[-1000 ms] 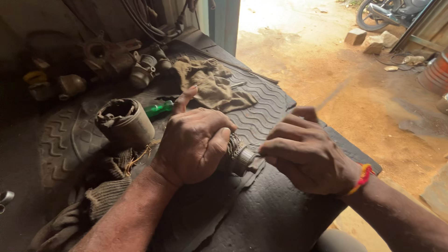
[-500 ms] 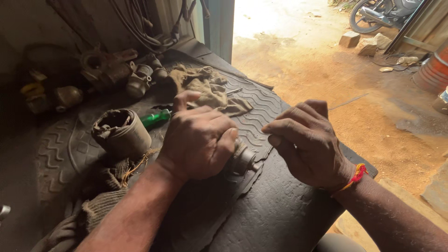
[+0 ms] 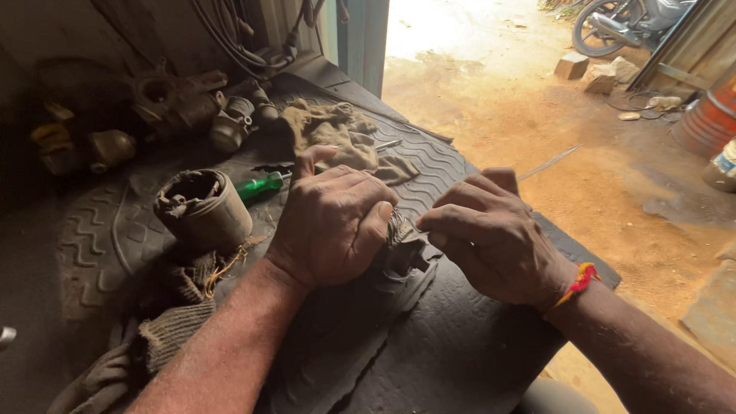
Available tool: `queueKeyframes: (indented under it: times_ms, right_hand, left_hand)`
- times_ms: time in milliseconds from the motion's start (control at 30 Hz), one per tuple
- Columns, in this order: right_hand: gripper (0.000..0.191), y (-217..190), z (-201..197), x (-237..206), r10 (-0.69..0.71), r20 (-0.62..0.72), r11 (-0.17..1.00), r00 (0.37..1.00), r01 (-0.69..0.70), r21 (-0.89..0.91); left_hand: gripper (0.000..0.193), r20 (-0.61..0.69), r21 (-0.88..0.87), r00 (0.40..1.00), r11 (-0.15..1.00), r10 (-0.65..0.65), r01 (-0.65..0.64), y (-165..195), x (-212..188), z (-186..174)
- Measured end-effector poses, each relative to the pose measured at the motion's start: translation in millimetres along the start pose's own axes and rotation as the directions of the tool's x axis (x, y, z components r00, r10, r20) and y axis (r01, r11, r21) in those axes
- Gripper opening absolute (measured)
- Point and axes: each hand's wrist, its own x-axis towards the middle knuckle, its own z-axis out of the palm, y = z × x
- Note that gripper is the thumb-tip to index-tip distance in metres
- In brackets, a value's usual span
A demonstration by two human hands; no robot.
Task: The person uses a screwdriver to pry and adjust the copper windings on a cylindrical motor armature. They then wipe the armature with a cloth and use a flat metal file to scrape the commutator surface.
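Left hand (image 3: pixel 333 226) closed around small grimy metal part (image 3: pixel 402 249), pinning it to rubber mat (image 3: pixel 460 345) near tabletop's front edge. Right hand (image 3: pixel 491 238) pinched at part's exposed end. Good practice: firm hold, short controlled finger work. Green-handled screwdriver (image 3: pixel 261 184) behind.

A small open-fronted repair workshop is showing here. A grimy tabletop (image 3: pixel 460 360) is lying under a ribbed black rubber mat (image 3: pixel 429 165), carrying greasy metal engine parts (image 3: pixel 172 100), oily rags (image 3: pixel 337 134) and a green-handled screwdriver (image 3: pixel 259 185). Cables (image 3: pixel 238 46) are hanging by the wall. Outside, a motorcycle (image 3: pixel 621 23) is standing on bare orange dirt ground (image 3: pixel 537 115).
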Motion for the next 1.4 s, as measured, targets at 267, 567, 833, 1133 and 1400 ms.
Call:
queueKeyframes:
  times_ms: [267, 567, 833, 1133, 1400]
  right_hand:
    - [0.008, -3.4, 1.4, -2.1, -0.048, -0.065, 0.995, 0.997, 0.042, -0.093]
    - [0.011, 1.8, 4.6, -1.0, -0.075, -0.076, 0.993, 0.994, 0.068, -0.095]
    - [0.011, 3.1, 5.1, -1.1, -0.063, -0.028, 0.993, 0.998, 0.059, -0.106]
    - [0.012, 1.9, 6.7, -2.6, -0.104, -0.053, 0.975, 0.993, 0.091, -0.204]
    - [0.016, 1.8, 6.9, -0.8, -0.097, -0.059, 0.958, 0.993, 0.078, -0.274]
  left_hand:
    - [0.025, 0.03, -0.004, 0.999, 1.0, -0.017, 0.017, -7.2, -1.7, 1.0]
    - [0.026, 0.053, 0.0, 0.999, 1.0, 0.005, -0.005, -15.2, -0.5, 4.7]
    - [0.028, 0.127, 0.008, 0.99, 0.998, -0.064, 0.064, -19.5, 1.5, 10.3]
    - [0.028, 0.217, 0.035, 0.968, 0.992, -0.124, 0.12, -17.8, 8.2, 9.0]
    - [0.031, 0.329, 0.115, 0.916, 0.972, -0.231, 0.204, -15.6, 13.3, 10.7]
